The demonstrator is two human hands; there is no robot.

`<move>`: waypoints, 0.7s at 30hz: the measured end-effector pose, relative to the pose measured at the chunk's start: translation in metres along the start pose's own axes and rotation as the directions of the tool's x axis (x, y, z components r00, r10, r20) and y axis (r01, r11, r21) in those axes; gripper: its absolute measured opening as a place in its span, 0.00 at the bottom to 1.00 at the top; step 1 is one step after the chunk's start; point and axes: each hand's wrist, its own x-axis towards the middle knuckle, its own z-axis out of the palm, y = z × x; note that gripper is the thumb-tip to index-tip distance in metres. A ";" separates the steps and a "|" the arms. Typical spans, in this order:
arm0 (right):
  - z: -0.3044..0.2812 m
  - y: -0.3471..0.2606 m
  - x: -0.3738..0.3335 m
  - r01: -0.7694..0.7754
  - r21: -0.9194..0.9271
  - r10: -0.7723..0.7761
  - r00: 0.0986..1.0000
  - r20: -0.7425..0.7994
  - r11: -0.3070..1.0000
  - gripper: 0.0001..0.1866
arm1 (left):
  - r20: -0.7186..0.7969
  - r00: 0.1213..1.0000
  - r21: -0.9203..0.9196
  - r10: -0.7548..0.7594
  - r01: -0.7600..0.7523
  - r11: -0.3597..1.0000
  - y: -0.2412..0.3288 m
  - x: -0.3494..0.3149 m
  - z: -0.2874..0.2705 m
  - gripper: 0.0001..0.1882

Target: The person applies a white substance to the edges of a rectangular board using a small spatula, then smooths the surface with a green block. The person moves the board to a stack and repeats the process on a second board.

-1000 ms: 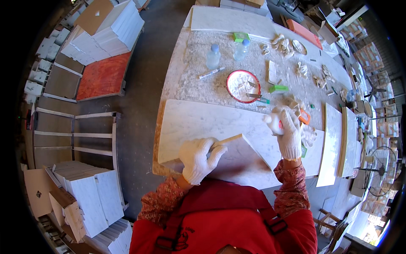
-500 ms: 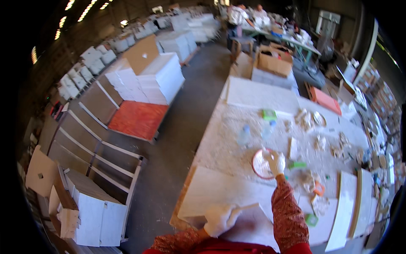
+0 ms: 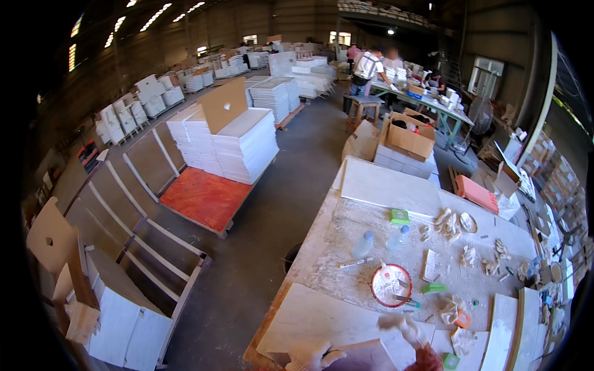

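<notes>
My left hand, in a white glove, is at the lower edge, its fingers closed on the left side of a pale panel. The lower part of this hand is cut off by the picture. My right hand, gloved too and smeared by motion, hovers over a large white slab, so its fingers cannot be made out. Beyond it stands a red-rimmed bowl with white paste inside. A small white bottle leans in the bowl, and a putty knife lies across its near rim.
Two clear plastic bottles stand behind the bowl. Crumpled gloves, a green box and an orange object lie on the dusty table. A pallet with stacked white panels is left; people work farther back.
My right hand has drawn back from the bowl toward me, leaving the bowl uncovered. My left hand sits lower in view, and the whole view has tilted up.
</notes>
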 end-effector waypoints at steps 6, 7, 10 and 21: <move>0.083 -0.027 -0.118 -0.638 -0.075 0.526 0.690 -0.498 0.766 0.34 | 0.055 0.994 -0.111 -0.090 0.095 0.989 -0.008 0.001 0.022 0.21; 0.099 -0.017 -0.143 -0.726 -0.045 0.583 0.586 -0.563 0.686 0.35 | 0.099 0.989 -0.111 -0.106 0.117 0.987 -0.010 0.003 0.026 0.21; 0.106 0.032 -0.161 -0.657 -0.287 0.203 0.565 -0.799 0.697 0.31 | 0.160 0.983 -0.120 -0.090 0.110 0.987 -0.005 0.005 0.019 0.20; 0.164 -0.024 -0.134 -0.456 -0.302 -0.032 0.511 -0.859 0.837 0.27 | 0.043 0.978 -0.072 0.206 -0.203 0.977 0.032 0.050 -0.059 0.20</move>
